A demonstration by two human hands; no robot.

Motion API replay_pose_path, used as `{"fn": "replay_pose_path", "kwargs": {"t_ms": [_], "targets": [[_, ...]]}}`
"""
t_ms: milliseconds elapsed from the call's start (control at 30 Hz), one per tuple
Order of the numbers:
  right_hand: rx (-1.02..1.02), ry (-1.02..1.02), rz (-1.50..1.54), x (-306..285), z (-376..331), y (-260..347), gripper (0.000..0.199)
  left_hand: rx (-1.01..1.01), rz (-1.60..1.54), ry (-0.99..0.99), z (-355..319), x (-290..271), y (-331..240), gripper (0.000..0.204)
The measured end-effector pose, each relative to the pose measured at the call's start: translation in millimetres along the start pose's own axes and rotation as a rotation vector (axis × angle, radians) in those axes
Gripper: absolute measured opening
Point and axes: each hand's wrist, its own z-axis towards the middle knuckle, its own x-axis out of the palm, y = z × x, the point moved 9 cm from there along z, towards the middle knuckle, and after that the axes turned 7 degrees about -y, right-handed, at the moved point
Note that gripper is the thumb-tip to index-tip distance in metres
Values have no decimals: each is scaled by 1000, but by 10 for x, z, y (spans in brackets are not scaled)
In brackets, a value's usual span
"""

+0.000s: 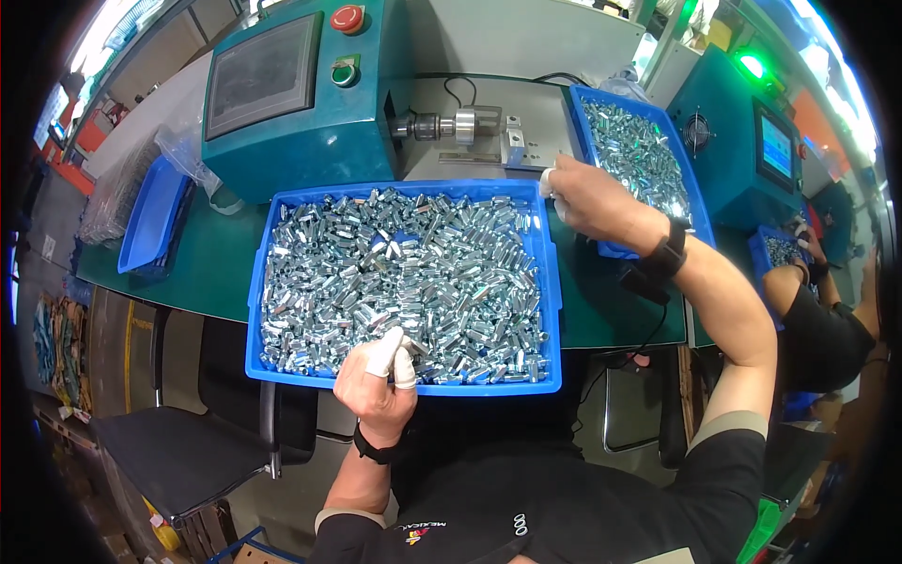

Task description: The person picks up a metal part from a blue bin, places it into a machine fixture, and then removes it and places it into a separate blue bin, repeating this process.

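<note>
My left hand (pixel 378 383), with white finger covers on its thumb and a finger, is pinched at the near edge of a blue tray (pixel 554 329). Its fingertips are among small shiny metal hex-shaped fittings (pixel 404 282) heaped in the tray; what they hold cannot be told. Beyond the tray's far right corner, my right hand (pixel 598 202) has its fingers curled together, also with white covers, near a metal clamping fixture (pixel 514 141). Anything in these fingers is hidden. Left of the fixture, a chuck (pixel 427 126) sticks out of a teal machine (pixel 366 113).
A second blue tray of fittings (pixel 639 150) stands at the far right, beside another teal machine (pixel 728 122). Further right is a co-worker's hand (pixel 810 246) over a blue tray. A blue tray (pixel 150 216) lies at left. Black chairs (pixel 188 442) stand below the table's near edge.
</note>
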Motion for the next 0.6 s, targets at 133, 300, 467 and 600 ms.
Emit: {"fn": "replay_pose_path", "kwargs": {"t_ms": [133, 300, 467, 600], "targets": [[352, -74, 334, -197, 136, -209, 22, -10, 7, 4, 2, -5, 4, 19], [394, -415, 610, -193, 385, -560, 23, -7, -7, -5, 10, 18, -10, 20], [438, -480, 625, -1, 514, -783, 21, -21, 4, -4, -9, 20, 12, 20], [447, -430, 593, 90, 555, -782, 20, -29, 13, -2, 3, -4, 11, 20]]}}
